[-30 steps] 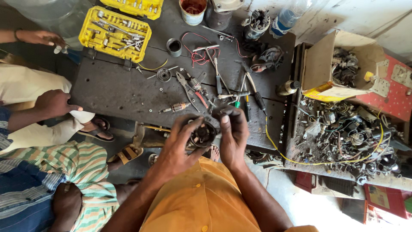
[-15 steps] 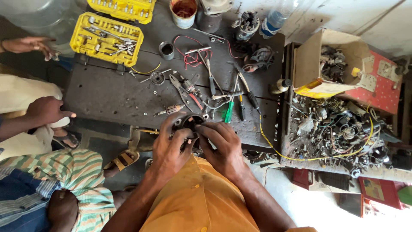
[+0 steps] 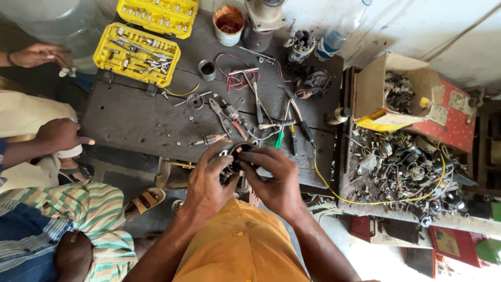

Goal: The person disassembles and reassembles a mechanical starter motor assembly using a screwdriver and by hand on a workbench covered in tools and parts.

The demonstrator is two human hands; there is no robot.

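Both my hands hold a dark round motor part [image 3: 233,158] just above the near edge of the black metal workbench [image 3: 130,122]. My left hand [image 3: 207,181] cups it from the left and below. My right hand [image 3: 275,178] grips its right side, fingertips pressed onto the top rim. Most of the part is hidden by my fingers. Just beyond it lie a small rotor [image 3: 210,139], pliers [image 3: 227,116] and a green-handled screwdriver [image 3: 280,138].
An open yellow socket-set case [image 3: 139,46] sits far left, a paint-stained tin [image 3: 228,24] at the back. A cardboard box [image 3: 392,94] and a heap of scrap parts with yellow wire [image 3: 407,172] fill the right. Other people's hands [image 3: 61,134] are at the left.
The view has shifted slightly. My hands have closed tighter round the motor part, drawing it nearer my body; the person's hand on the left now points a finger.
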